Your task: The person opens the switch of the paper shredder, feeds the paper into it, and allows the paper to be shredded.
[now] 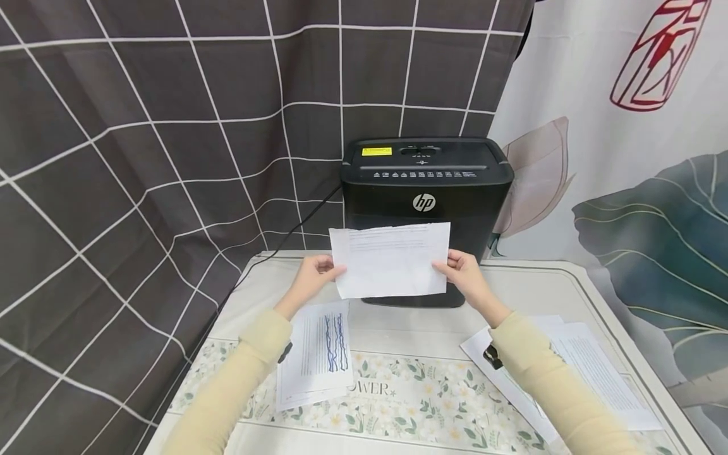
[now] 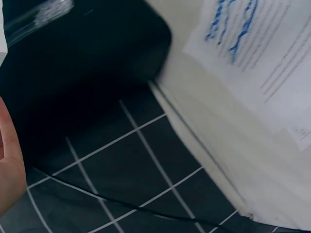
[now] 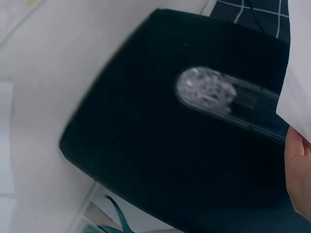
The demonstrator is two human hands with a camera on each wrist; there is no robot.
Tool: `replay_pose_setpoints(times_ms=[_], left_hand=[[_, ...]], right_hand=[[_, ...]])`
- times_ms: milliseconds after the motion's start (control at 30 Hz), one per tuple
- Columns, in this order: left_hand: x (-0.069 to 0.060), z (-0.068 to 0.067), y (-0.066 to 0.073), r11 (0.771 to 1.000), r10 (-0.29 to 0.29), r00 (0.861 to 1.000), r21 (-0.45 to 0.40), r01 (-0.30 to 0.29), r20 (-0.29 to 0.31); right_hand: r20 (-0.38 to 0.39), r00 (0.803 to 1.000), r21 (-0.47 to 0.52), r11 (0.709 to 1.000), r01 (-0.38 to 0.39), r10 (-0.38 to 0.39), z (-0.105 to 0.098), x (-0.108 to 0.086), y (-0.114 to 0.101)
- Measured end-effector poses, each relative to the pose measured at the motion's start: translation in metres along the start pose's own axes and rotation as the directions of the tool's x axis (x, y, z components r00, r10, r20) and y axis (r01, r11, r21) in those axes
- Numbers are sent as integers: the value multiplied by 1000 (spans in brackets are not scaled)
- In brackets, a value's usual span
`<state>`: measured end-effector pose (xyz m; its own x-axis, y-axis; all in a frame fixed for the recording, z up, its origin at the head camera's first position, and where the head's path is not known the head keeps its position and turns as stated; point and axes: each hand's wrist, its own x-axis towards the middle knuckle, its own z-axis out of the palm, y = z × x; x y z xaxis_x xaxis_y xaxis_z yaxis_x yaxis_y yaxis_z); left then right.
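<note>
While left hand (image 1: 315, 277) pinches printed sheet (image 1: 392, 265) at its left edge, right hand (image 1: 465, 275) pinches right edge, sheet spanning between.

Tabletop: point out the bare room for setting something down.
The tabletop is bare between the left papers and right papers, in front of the shredder, and at its far right corner, behind the right papers. Crowded: near right, papers under a sleeve.
</note>
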<state>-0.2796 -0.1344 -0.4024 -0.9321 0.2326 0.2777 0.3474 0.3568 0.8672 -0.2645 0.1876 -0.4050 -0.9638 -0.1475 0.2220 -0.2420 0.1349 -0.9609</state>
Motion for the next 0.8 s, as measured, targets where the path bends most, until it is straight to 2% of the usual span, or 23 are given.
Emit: replay_pose_setpoints(times_ms=[100, 233, 333, 433, 533, 667, 800], left_hand=[[6, -5, 10, 1000, 21, 1000, 3, -21, -1], [14, -11, 24, 998, 56, 998, 42, -55, -11], [22, -15, 35, 995, 78, 997, 69, -77, -3], [31, -18, 48, 991, 101, 995, 82, -102, 15], [42, -20, 64, 990, 124, 992, 68, -125, 19], [55, -25, 87, 989, 146, 989, 38, -145, -6], [66, -31, 110, 985, 173, 985, 10, -173, -4]], right_hand=[[-4, 999, -77, 996, 50, -51, -6, 2, -9], [-27, 999, -217, 976, 31, -38, -14, 7, -25], [-39, 999, -276, 961, 25, -37, -20, 10, -39], [-51, 996, -304, 951, 59, -78, -26, 12, -55], [-80, 985, -329, 937, 121, -155, -33, 13, -70], [-127, 959, -388, 902, 188, -254, -40, 19, -88], [-170, 943, -384, 900, 206, -288, -47, 26, -108]])
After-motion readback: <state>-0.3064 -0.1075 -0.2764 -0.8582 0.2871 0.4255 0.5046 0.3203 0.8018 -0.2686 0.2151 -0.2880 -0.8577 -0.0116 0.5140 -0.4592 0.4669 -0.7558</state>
